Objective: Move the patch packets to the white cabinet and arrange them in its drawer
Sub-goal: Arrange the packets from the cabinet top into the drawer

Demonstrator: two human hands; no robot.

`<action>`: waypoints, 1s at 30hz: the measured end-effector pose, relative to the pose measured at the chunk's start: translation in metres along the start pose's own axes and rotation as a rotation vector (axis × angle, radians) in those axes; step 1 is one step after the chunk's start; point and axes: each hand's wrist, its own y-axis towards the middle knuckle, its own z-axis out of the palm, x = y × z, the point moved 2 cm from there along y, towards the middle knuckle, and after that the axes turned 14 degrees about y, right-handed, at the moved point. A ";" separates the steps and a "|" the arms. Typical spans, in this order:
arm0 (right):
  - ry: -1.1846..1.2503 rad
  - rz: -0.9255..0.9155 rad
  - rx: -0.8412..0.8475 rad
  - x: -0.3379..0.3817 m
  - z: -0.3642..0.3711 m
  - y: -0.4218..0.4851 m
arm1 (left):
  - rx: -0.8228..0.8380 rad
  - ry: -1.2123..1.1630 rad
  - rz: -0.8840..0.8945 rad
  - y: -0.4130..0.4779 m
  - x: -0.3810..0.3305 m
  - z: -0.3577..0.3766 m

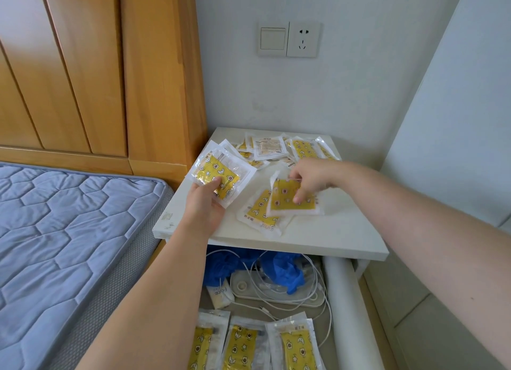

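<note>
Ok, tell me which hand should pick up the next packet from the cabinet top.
Right. The right hand is over the cabinet top and pinches a packet there; the left hand is full, holding a stack of packets.

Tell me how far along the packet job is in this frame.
Partly done. Three rows of packets already sit in the open drawer. In hand: the left hand holds a small stack, and the right hand pinches a loose packet on the cabinet top. Left: the lower packet beneath it and the scattered pile at the back.
</note>
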 end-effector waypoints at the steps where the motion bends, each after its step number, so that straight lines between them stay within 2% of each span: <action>1: -0.084 -0.066 0.081 0.011 -0.001 -0.002 | 0.009 -0.016 -0.004 0.001 0.000 -0.001; 3: -0.292 -0.178 0.195 0.033 0.004 0.000 | 0.017 -0.056 -0.003 0.001 0.000 -0.002; 6: -0.482 -0.212 0.256 0.050 0.026 0.011 | 0.013 -0.090 0.001 0.000 -0.001 -0.001; 10: -0.440 -0.189 0.188 0.051 0.034 0.016 | 0.009 -0.092 0.007 -0.001 -0.002 0.000; 14: -0.319 -0.058 0.136 0.039 0.024 0.010 | 0.005 -0.057 0.001 0.000 -0.002 0.000; 17: -0.330 0.024 0.129 0.034 0.021 0.007 | -0.026 0.052 0.046 -0.003 -0.002 0.005; 21: -0.332 0.052 0.016 0.035 0.023 -0.005 | -0.113 0.207 0.092 -0.011 -0.001 0.011; 26: -0.001 0.085 -0.196 0.015 0.043 -0.030 | -0.121 0.279 0.083 -0.035 0.005 0.016; 28: 0.298 0.105 -0.249 0.003 0.051 -0.044 | -0.149 0.392 0.091 -0.050 0.011 0.017; 30: 0.712 0.140 -0.266 -0.010 0.063 -0.059 | -0.147 0.532 0.102 -0.064 0.018 0.018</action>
